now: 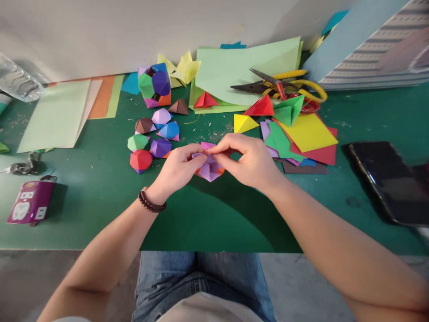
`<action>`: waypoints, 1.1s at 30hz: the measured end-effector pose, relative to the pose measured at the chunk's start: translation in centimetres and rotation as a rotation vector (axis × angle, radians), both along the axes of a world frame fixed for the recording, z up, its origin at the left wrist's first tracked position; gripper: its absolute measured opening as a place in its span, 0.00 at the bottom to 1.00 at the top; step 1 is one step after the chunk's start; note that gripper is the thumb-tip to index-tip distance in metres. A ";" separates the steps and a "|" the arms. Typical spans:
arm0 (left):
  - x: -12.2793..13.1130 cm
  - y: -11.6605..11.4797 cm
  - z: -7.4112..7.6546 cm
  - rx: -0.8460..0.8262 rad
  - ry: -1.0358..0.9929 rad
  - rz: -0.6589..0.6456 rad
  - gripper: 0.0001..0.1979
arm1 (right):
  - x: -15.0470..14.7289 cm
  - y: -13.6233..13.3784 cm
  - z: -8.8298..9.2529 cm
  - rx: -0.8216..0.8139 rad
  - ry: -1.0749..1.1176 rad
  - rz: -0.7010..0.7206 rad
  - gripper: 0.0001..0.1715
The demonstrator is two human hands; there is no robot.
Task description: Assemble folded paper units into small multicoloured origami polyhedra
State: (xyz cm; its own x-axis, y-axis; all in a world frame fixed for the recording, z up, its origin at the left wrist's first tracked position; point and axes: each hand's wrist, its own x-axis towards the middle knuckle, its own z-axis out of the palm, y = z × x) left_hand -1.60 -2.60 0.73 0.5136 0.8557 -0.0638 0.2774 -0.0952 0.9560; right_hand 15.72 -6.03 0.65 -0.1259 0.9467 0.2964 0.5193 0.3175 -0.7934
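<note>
Between my two hands is a folded paper piece (210,171) in purple with pink and orange parts, held just above the green table. My left hand (181,166) pinches its left side, thumb across the top. From the right, my right hand (250,161) closes thumb and forefinger on its upper edge; the exact fold under the fingertips is hidden. Left of my left hand lie several small faceted paper pieces, among them a red one (140,160) and a purple one (161,147). A yellow folded paper pyramid (245,123) sits just beyond my right hand.
Behind stand a multicoloured paper ball (154,85) and pale green sheets (248,71). Pliers and scissors (281,85) lie at the back right, above a stack of coloured paper (306,134). A phone (390,181) is far right, a purple box (31,202) far left.
</note>
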 end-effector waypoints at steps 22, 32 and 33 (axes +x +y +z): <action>0.0 -0.5 -0.7 0.647 0.334 -0.151 0.12 | 1.4 0.7 0.6 -0.731 0.250 0.201 0.19; 0.3 -0.7 0.3 0.476 0.366 -0.112 0.11 | 1.0 0.2 0.1 -0.347 -0.103 0.181 0.12; 0.3 -0.7 0.4 0.447 0.377 -0.115 0.11 | 0.9 0.1 0.1 -0.305 -0.162 0.165 0.11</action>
